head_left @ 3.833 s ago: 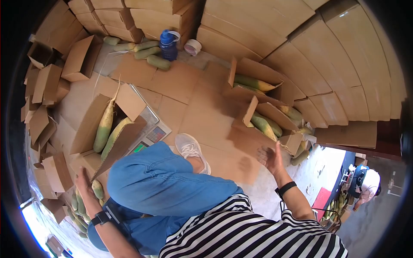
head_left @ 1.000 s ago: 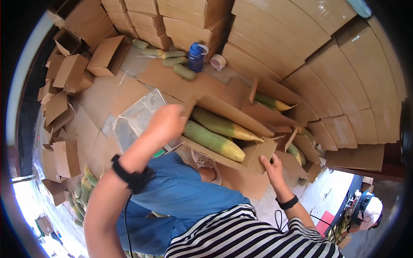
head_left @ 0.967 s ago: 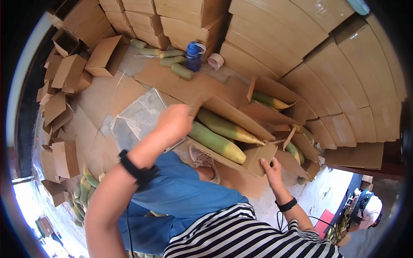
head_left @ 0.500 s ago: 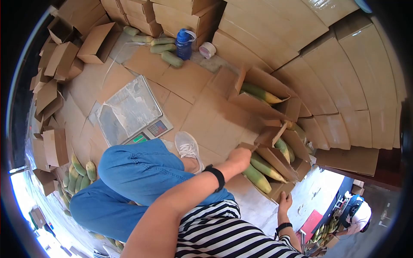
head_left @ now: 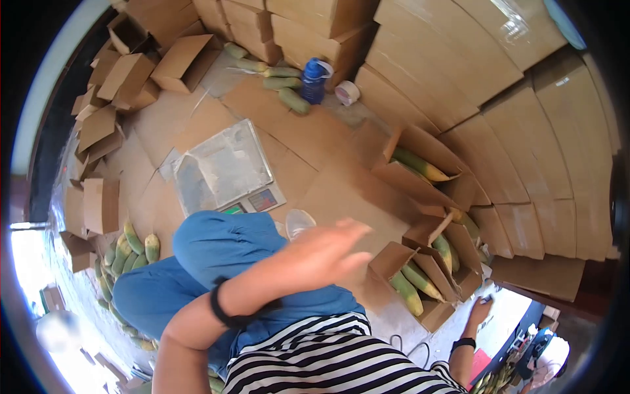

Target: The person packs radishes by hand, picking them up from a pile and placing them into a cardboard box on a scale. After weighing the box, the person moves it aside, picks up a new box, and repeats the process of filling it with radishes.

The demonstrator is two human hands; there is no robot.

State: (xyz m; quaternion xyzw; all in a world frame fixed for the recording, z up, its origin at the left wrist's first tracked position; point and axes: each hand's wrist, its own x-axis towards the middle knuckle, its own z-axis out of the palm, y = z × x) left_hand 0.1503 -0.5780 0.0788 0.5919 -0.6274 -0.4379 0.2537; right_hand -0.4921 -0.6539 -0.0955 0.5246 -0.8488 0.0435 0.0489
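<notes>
My left hand (head_left: 325,257) is blurred and hovers above my knee, left of the nearest carton. Its fingers are spread, and nothing shows in them. Past the carton's far right corner, my right hand (head_left: 481,311) curls round a small dark object (head_left: 486,299) too small to name. Neither hand touches the open cardboard carton (head_left: 436,316). Long green fruits with yellow ends (head_left: 407,293) lie inside it, between raised flaps. A second open carton (head_left: 467,253) with similar fruits adjoins it, and a third carton (head_left: 410,176) stands farther up.
A flat scale (head_left: 226,164) lies on the cardboard-covered floor. Behind it are a blue bottle (head_left: 314,84), a tape roll (head_left: 347,92) and loose fruits (head_left: 282,83). Stacked cartons (head_left: 518,131) line the right. More fruits (head_left: 128,253) lie at left; a person (head_left: 550,361) is lower right.
My left hand has let go of the carton flap and swung left over my knee. My right hand has left the carton's corner and moved outward to the right. The view has shifted.
</notes>
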